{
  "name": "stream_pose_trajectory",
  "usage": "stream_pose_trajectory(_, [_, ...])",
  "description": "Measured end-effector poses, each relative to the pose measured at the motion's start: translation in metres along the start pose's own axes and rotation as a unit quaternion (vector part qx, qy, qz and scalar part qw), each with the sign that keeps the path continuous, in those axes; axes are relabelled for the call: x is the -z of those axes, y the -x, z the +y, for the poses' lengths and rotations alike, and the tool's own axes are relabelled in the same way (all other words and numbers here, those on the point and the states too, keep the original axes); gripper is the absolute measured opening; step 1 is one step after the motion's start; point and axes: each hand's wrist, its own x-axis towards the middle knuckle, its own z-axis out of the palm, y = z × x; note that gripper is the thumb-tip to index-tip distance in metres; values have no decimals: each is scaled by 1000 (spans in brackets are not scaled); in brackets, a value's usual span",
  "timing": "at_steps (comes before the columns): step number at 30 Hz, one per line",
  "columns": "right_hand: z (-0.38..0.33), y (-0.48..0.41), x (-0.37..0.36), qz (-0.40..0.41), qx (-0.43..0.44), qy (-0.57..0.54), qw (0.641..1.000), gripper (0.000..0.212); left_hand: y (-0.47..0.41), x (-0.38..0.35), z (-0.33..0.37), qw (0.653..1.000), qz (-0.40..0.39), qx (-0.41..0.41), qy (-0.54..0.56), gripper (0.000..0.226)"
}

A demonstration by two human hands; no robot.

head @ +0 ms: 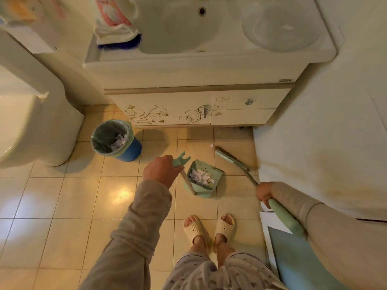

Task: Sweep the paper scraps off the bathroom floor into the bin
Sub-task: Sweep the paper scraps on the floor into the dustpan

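Observation:
A green dustpan (215, 172) stands on the tiled floor in the middle, with white paper scraps (202, 177) piled inside. My left hand (160, 170) grips the top of its long handle. My right hand (265, 193) holds the green grip of a broom, whose head (227, 156) rests on the floor to the right of the dustpan. A blue bin (129, 150) with a pale green liner stands to the left, near the cabinet corner, with some scraps in it. One small pale scrap (211, 145) lies on the tiles beyond the dustpan.
A sink cabinet (188, 105) fills the far side. A toilet (31, 126) stands at the left and a white appliance (314, 143) at the right. My feet in slippers (209, 227) stand just behind the dustpan. Open tiles lie at the lower left.

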Motion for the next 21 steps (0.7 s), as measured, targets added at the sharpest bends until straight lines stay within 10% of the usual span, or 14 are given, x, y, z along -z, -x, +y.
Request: stream_pose_trajectory(21, [38,18,57,9,4,-309,951,34,0,9,-23,999,13,-7,-37,37])
